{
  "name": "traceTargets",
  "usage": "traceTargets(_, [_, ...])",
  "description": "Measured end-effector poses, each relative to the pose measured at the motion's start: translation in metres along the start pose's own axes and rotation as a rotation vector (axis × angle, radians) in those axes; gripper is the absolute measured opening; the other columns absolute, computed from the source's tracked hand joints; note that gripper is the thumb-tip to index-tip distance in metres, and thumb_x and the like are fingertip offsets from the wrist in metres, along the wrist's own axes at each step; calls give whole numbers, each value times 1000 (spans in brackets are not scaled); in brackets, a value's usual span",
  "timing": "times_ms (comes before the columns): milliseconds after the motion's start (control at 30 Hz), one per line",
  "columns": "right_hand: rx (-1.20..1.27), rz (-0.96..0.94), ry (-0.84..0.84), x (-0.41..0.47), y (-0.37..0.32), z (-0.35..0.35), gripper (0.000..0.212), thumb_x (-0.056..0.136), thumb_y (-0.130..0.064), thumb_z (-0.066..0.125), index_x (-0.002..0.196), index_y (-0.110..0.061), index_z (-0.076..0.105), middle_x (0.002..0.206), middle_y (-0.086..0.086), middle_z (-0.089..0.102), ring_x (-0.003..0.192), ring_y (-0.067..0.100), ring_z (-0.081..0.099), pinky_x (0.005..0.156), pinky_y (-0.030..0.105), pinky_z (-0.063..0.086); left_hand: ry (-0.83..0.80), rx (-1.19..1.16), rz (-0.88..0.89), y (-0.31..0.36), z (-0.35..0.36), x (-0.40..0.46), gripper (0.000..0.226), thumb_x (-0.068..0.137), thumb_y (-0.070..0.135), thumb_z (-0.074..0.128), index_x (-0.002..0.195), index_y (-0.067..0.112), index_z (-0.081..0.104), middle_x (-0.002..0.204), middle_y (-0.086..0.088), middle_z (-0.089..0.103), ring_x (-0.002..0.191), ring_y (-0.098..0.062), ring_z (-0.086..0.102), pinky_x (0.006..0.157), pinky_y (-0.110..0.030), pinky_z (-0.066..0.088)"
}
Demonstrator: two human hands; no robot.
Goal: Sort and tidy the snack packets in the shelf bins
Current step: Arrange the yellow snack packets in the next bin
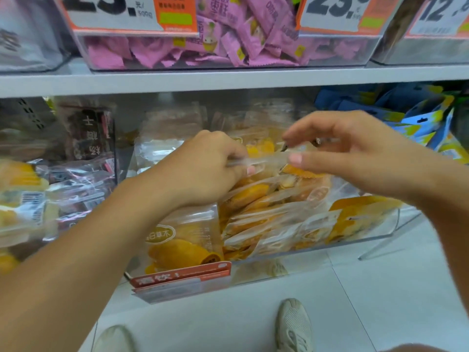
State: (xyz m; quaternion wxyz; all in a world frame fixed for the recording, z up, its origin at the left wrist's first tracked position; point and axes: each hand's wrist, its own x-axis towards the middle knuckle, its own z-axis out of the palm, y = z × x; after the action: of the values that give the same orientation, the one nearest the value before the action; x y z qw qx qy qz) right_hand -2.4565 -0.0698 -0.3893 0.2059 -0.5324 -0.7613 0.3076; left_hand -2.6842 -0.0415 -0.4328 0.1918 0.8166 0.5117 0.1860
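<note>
Now, my left hand (210, 163): curled, pinching one end of the clear packet (266, 158).
My right hand (355, 153): thumb and forefinger pinching its other end.
Packet: above the clear bin (368, 240).

Clear packets of orange-yellow snack in a transparent shelf bin, one lifted out flat.

Held edge-on above the heap: one clear packet (269, 158), roughly level, pinched at its left end by the left hand (203, 171) and at its right end by the right hand (355, 153). Beneath, packed in the clear bin (368, 237) on the lower shelf: a row of similar packets (266, 219) standing on edge, leaning back and fanned leftward, orange pieces visible through crinkled film. At the bin's front left, upright and facing outward: one packet (187, 240) with an oval white logo over a picture of orange slices.
</note>
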Motion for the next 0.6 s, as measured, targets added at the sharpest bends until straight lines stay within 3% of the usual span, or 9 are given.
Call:
traceTargets(67, [-117, 147, -203, -14, -3, -5, 79, 48, -82, 74, 116, -46, 57, 103, -15, 72, 87, 4, 71, 84, 34, 56, -52, -20, 9, 3, -3, -3, 29, 97, 45, 58, 76, 27, 69, 58, 11, 56, 62, -8, 54, 63, -28, 39])
traceTargets(133, [-250, 228, -333, -17, -9, 2, 100, 38, -90, 67, 126, -48, 47, 103, -18, 67, 88, 0, 67, 81, 24, 53, -85, -2, 30, 5, -3, -5, 31, 99, 44, 54, 77, 25, 67, 62, 8, 58, 64, -9, 55, 64, -32, 44])
traceTargets(200, [-281, 260, -325, -11, -9, 6, 108, 39, -92, 64, 132, -41, 45, 107, -17, 66, 95, 3, 65, 85, 27, 52, -99, 28, 30, 9, -3, -7, 43, 99, 52, 45, 73, 22, 61, 65, 7, 60, 65, -8, 55, 68, -35, 46])
traceTargets(233, [-269, 253, -294, -6, -10, 7, 110, 40, -93, 63, 133, -35, 48, 109, -14, 66, 98, 5, 64, 87, 30, 53, -114, -6, 9, 12, -5, -9, 51, 97, 64, 38, 74, 24, 62, 69, 12, 63, 68, -2, 56, 72, -34, 45])
traceTargets(300, [-209, 231, -217, 3, -9, 10, 98, 48, -86, 69, 123, -24, 58, 104, -7, 71, 95, 10, 67, 88, 36, 55, -207, -186, -16, 15, -12, -13, 69, 77, 93, 23, 102, 48, 68, 104, 31, 67, 100, 11, 58, 96, -30, 43])
traceTargets(333, [-156, 213, -181, 7, -9, 14, 86, 53, -78, 75, 114, -20, 63, 97, -3, 74, 90, 13, 70, 87, 40, 56, -276, -250, 0, 16, -17, -15, 80, 64, 102, 25, 120, 57, 59, 124, 33, 61, 117, 9, 54, 107, -32, 38])
traceTargets(400, [-60, 183, -114, 14, -10, 25, 68, 60, -64, 84, 102, -14, 64, 86, 5, 75, 84, 21, 73, 84, 46, 58, -411, -190, 23, 19, -21, -19, 106, 43, 105, 45, 139, 61, 34, 138, 33, 49, 129, 4, 47, 111, -32, 36])
traceTargets(500, [1, 173, -105, 13, -7, 26, 72, 60, -64, 84, 107, -12, 64, 90, 6, 76, 87, 24, 73, 86, 48, 58, -316, 73, 26, 25, -11, -22, 112, 42, 93, 67, 139, 61, 22, 115, 38, 52, 109, 2, 55, 91, -19, 45])
traceTargets(600, [-95, 207, -206, -5, -7, 7, 111, 48, -87, 68, 135, -20, 55, 114, -9, 72, 107, 11, 67, 99, 40, 51, -179, 139, 103, 26, -1, -23, 89, 53, 84, 64, 131, 59, 29, 100, 31, 59, 93, -4, 60, 80, -28, 52])
